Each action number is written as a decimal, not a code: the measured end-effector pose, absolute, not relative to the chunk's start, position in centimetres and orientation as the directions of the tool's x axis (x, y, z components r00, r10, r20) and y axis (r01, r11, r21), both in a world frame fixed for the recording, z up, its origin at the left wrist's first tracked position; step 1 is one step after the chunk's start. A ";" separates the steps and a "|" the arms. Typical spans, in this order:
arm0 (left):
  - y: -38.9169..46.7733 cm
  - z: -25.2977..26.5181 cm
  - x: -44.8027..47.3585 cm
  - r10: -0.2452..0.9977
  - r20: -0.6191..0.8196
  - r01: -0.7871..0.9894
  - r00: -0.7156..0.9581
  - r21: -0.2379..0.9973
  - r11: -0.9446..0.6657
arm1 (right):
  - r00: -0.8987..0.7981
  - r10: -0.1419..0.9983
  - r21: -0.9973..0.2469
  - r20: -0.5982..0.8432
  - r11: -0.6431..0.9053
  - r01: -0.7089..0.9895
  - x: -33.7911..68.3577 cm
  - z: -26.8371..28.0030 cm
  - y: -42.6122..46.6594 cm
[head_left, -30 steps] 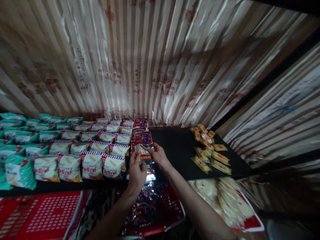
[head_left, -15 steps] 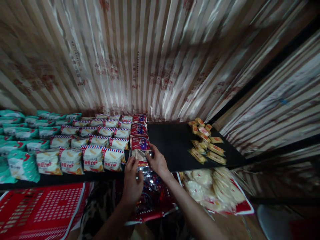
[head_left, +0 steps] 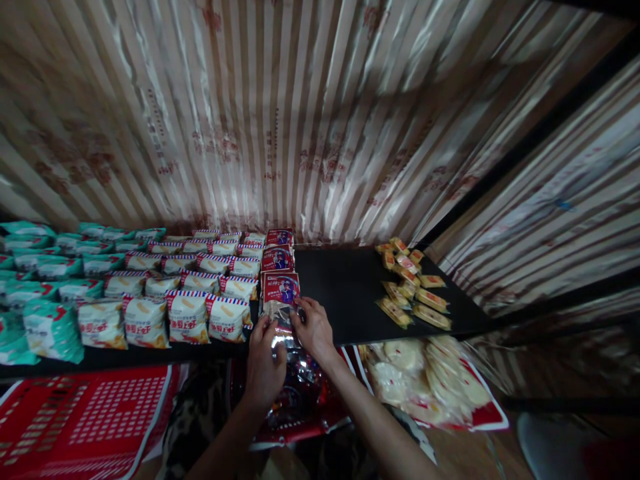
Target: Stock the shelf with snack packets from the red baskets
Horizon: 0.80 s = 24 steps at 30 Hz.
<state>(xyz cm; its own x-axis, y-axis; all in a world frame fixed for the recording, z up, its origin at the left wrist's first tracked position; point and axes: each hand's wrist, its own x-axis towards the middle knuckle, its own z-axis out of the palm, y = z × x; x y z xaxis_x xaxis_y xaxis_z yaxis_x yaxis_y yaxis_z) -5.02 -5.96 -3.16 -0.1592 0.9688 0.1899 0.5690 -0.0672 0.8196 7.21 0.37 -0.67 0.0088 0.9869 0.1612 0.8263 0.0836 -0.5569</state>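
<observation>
A red snack packet (head_left: pixel 280 287) with a purple figure printed on it lies at the black shelf's front edge, its lower end silvery. My left hand (head_left: pixel 267 363) grips its near left corner, thumb apart from the fingers. On its near right side, my right hand (head_left: pixel 314 328) is closed with the fingertips on the packet's edge. Two matching packets, a middle one (head_left: pixel 277 259) and a back one (head_left: pixel 279 237), lie in line behind it. Below my hands, a red basket (head_left: pixel 320 427) holds shiny dark red packets (head_left: pixel 295 380).
White shrimp-snack bags (head_left: pixel 187 317) and green bags (head_left: pixel 53 330) stand in rows on the left. Small yellow packets (head_left: pixel 431 299) lie loosely on the black shelf (head_left: pixel 333 283) at right. Below are a red basket (head_left: pixel 100 420) and pale round packaged items (head_left: pixel 430 373). Striped sheeting (head_left: pixel 300 120) hangs behind.
My right hand has slid slightly toward me along the packet's edge, showing more of its print. My left hand stays nearly in place.
</observation>
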 end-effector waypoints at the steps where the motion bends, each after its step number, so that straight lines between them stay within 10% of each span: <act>1: -6.0 -3.1 -5.0 0.969 0.190 0.569 -0.156 0.819 -0.069 | 0.008 0.984 -0.565 0.176 0.094 0.820 7.2 -0.9 0.4; 16: -6.9 -1.9 -5.2 0.984 0.080 0.592 -0.158 0.806 0.030 | 0.271 0.938 -0.867 0.216 0.057 0.495 9.7 -3.9 -3.6; 24: -11.0 -2.6 -5.2 0.891 0.378 0.507 -0.250 0.835 -0.212 | 0.348 0.936 -0.930 -0.047 -0.168 0.326 10.7 -7.4 -8.9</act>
